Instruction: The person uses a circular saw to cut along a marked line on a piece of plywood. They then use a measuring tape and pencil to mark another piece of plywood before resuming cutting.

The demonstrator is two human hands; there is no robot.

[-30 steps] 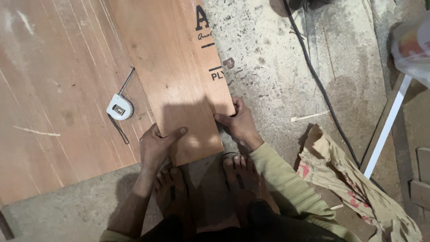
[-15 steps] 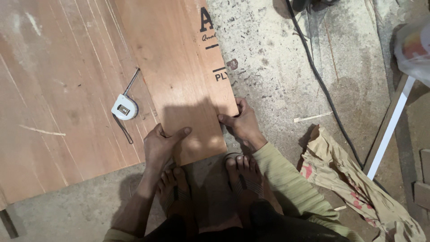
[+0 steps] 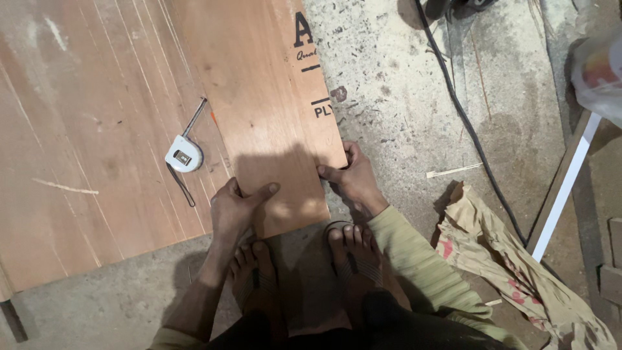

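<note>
Dusty concrete floor (image 3: 402,84), your left hand (image 3: 234,209) and right hand (image 3: 350,177) gripping the near end of the plywood strip (image 3: 259,104) at center frame, white tape measure (image 3: 183,154) at left on a wider plywood sheet (image 3: 84,129).

A white tape measure (image 3: 183,153) lies on the large plywood sheet (image 3: 78,149); black cable (image 3: 466,123) crosses concrete; crumpled, perhaps paper, sack (image 3: 518,272).

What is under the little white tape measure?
The tape measure lies on a big plywood sheet, beside the narrower board both hands grip. Whatever is beneath the sheet is covered.
</note>
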